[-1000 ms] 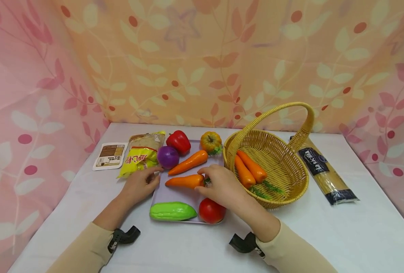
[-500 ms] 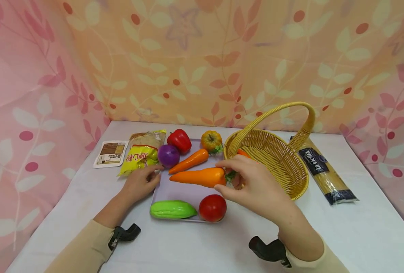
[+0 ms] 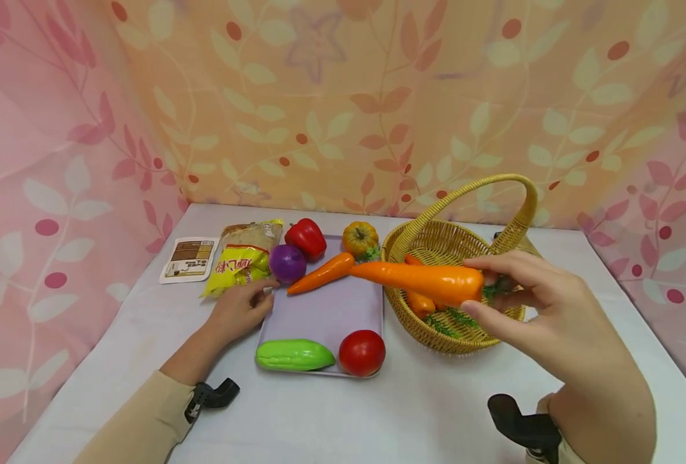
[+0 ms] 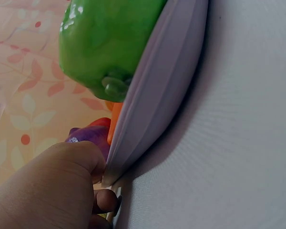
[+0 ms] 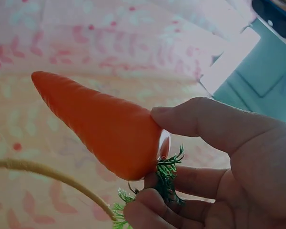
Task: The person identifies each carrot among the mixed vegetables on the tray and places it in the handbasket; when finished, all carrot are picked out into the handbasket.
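My right hand (image 3: pixel 557 309) pinches a carrot (image 3: pixel 418 280) by its thick, leafy end. The carrot lies level above the basket (image 3: pixel 395 316), its tip pointing left over the tray. In the right wrist view, thumb and fingers close around the carrot's (image 5: pixel 105 129) green top. At the left rim of the lilac tray (image 3: pixel 319 316), my left hand (image 3: pixel 238 316) grips the edge between thumb and fingers. On the tray sit another carrot (image 3: pixel 322 273), a purple round vegetable (image 3: pixel 287 263), a red pepper (image 3: pixel 304 238), a small pumpkin (image 3: pixel 359 238), a green gourd-like vegetable (image 3: pixel 294 355) and a tomato (image 3: pixel 362 353).
More carrots (image 3: pixel 419 304) lie inside the wicker basket, whose tall handle (image 3: pixel 464 187) arches over it. A yellow food bag (image 3: pixel 241 261) and a flat white packet (image 3: pixel 189 260) are left of the tray. A pasta bag (image 3: pixel 527 245) is mostly hidden behind the right hand.
The right hand has lifted the carrot off the tray and carried it rightward over the basket. The left hand has stayed at the tray's edge.
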The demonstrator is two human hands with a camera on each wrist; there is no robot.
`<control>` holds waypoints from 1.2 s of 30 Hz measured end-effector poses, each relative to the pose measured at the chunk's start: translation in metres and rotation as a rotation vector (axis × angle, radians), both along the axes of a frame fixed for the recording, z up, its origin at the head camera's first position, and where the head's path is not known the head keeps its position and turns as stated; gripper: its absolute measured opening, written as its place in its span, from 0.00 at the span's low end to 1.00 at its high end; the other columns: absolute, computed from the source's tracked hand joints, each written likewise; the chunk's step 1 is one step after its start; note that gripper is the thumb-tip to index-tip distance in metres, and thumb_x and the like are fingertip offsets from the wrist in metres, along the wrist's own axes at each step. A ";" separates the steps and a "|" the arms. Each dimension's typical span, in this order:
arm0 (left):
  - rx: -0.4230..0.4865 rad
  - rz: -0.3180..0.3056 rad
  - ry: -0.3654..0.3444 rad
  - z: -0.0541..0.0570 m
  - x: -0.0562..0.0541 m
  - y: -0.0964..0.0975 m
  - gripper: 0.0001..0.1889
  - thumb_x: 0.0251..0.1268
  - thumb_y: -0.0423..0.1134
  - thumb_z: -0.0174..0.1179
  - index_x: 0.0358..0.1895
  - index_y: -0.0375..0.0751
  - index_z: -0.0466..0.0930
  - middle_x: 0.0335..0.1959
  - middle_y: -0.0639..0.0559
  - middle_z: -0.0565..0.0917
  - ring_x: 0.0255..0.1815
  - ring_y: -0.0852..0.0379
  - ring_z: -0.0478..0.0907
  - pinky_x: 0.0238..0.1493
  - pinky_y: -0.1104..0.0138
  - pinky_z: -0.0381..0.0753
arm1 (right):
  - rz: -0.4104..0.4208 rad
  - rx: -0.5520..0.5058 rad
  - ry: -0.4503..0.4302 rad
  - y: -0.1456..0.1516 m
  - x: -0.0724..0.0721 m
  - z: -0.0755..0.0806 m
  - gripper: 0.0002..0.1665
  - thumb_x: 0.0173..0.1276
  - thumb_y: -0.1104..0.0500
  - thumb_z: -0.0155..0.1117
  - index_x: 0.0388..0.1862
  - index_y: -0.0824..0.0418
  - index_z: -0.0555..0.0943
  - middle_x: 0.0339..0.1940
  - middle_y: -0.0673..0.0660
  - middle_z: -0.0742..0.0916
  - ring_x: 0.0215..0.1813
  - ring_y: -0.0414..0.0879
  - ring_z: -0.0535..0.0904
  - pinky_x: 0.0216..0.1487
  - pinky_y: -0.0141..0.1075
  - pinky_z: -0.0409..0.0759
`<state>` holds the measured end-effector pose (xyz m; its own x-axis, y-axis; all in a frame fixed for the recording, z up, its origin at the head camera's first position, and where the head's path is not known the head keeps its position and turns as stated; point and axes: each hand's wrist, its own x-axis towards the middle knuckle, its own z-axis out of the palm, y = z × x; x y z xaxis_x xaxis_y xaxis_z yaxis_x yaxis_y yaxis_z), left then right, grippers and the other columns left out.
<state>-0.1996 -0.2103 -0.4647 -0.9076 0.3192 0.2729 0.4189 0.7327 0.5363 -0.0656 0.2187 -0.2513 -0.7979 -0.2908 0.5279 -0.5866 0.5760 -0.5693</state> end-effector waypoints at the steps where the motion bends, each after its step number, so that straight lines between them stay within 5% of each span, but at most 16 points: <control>1: 0.000 0.000 -0.001 0.000 0.000 0.000 0.15 0.69 0.37 0.62 0.57 0.46 0.85 0.21 0.59 0.71 0.25 0.58 0.68 0.28 0.64 0.65 | -0.018 -0.012 -0.008 0.005 0.003 0.001 0.33 0.49 0.77 0.80 0.55 0.58 0.86 0.45 0.50 0.86 0.38 0.41 0.82 0.42 0.24 0.81; 6: -0.002 -0.003 0.000 0.000 0.000 0.001 0.15 0.69 0.37 0.62 0.57 0.47 0.85 0.21 0.59 0.71 0.25 0.58 0.68 0.28 0.64 0.65 | -0.165 -0.030 -0.048 0.035 0.012 0.004 0.33 0.53 0.79 0.76 0.58 0.61 0.84 0.48 0.52 0.86 0.40 0.40 0.82 0.41 0.22 0.80; 12: -0.008 -0.001 -0.005 0.002 0.000 0.002 0.15 0.69 0.37 0.62 0.57 0.47 0.85 0.21 0.59 0.71 0.24 0.58 0.68 0.28 0.64 0.65 | -0.319 -0.062 -0.045 0.072 0.008 -0.007 0.28 0.61 0.77 0.71 0.61 0.68 0.81 0.47 0.46 0.83 0.42 0.34 0.80 0.40 0.18 0.77; 15: -0.010 0.000 -0.010 0.002 0.000 0.002 0.15 0.69 0.38 0.62 0.57 0.47 0.85 0.21 0.59 0.71 0.24 0.57 0.68 0.28 0.64 0.65 | -0.437 -0.052 -0.113 0.081 0.004 -0.009 0.27 0.66 0.69 0.72 0.63 0.69 0.79 0.44 0.41 0.81 0.40 0.30 0.77 0.38 0.16 0.75; 20: -0.010 0.002 -0.013 0.002 0.000 0.001 0.15 0.69 0.38 0.62 0.58 0.47 0.85 0.21 0.59 0.71 0.25 0.57 0.69 0.29 0.64 0.66 | -0.616 0.149 -0.297 0.082 -0.013 -0.004 0.31 0.70 0.46 0.70 0.63 0.65 0.79 0.46 0.57 0.84 0.40 0.41 0.75 0.29 0.28 0.73; 25: -0.014 0.003 -0.005 0.001 0.000 0.000 0.15 0.69 0.38 0.62 0.57 0.47 0.85 0.21 0.60 0.71 0.24 0.58 0.68 0.29 0.64 0.65 | -0.577 0.276 -0.447 0.086 -0.045 -0.011 0.41 0.72 0.34 0.62 0.67 0.66 0.76 0.47 0.70 0.83 0.44 0.62 0.74 0.30 0.40 0.73; 36: -0.013 0.022 -0.028 -0.001 0.000 0.001 0.16 0.69 0.38 0.62 0.58 0.46 0.85 0.21 0.59 0.72 0.26 0.57 0.69 0.29 0.63 0.66 | -0.443 0.290 -0.584 0.071 -0.109 -0.058 0.39 0.73 0.39 0.61 0.65 0.71 0.75 0.54 0.72 0.81 0.50 0.63 0.75 0.46 0.53 0.76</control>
